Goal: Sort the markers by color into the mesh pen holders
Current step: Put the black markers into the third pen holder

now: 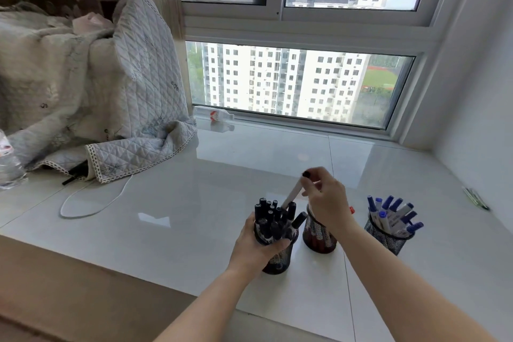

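White glossy stone sill [194,203] stretches wide below the big window [299,83], with tall pale apartment blocks showing through the glass. Far left, a quilted grey-white blanket [91,108] is heaped over the sill's edge, and a thin white cable [91,203] loops out from under it. A clear plastic bottle [213,115] lies on its side along the window frame, and another clear bottle [8,161] stands at the far left edge.

Three black wire-mesh pen holders stand in a row near the front. The left holder [277,258] is packed with black-capped markers [270,219]. The middle holder [319,236] holds red markers, mostly hidden behind the right forearm, with one red cap [352,209] showing just past the wrist. The right holder [387,239], set a little apart, bristles with blue-capped white markers [394,214].

The left hand [255,241] wraps around the left holder, its fingers curled round the near side just under the rim. The right hand [324,197] hovers above the left and middle holders, pinching a white-barrelled marker [291,196] by its upper end; the marker slants down to the left with its lower end among the black caps.
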`<state>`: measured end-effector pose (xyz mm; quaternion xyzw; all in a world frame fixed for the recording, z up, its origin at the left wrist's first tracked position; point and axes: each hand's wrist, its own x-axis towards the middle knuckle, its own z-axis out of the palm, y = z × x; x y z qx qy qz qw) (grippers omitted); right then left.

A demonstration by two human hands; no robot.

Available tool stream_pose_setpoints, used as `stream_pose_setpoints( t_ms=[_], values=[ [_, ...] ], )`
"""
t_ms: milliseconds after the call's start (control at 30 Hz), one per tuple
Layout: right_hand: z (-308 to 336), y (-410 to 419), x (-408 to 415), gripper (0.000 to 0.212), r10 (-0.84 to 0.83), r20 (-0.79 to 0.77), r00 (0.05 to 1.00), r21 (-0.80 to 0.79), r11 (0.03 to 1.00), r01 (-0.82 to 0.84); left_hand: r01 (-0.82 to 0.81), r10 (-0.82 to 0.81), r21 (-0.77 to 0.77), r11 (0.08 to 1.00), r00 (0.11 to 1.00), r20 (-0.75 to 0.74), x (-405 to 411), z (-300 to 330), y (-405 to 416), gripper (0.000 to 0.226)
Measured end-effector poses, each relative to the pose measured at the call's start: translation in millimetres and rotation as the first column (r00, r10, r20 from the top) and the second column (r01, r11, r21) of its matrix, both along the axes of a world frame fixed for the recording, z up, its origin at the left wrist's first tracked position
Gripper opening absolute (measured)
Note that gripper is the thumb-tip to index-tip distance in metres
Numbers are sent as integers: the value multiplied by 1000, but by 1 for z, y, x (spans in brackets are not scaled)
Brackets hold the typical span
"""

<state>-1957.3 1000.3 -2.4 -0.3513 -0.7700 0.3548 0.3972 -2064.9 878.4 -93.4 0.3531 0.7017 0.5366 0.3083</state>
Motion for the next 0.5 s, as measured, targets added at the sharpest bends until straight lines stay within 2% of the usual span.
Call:
stream_pose_setpoints(
  t_ms=[167, 300, 367, 433, 500],
  values=[
    [13, 0, 7, 5, -123, -228, 966, -66, 992, 111, 13, -13, -9, 1000, 1000, -5, -3, -4, 1, 63],
    [15, -1, 12, 16, -238, -365, 900, -272, 952, 141, 31, -31, -18, 999, 999, -11, -6, -5, 1, 59],
    [12, -1, 14, 13, -292, -438, 850, -449, 891, 75, 31, -31, -31, 999, 999, -23, -7, -5, 1, 58],
    [9, -3, 15, 8, -331, -534, 778, -608, 790, -82, 27, -28, -39, 999, 999, -28, -7, -5, 1, 57],
    [2, -7, 14, 12, -351, -593, 724, -680, 700, -217, 18, -19, -45, 999, 1000, -20, -6, -4, 1, 58]
  ],
)
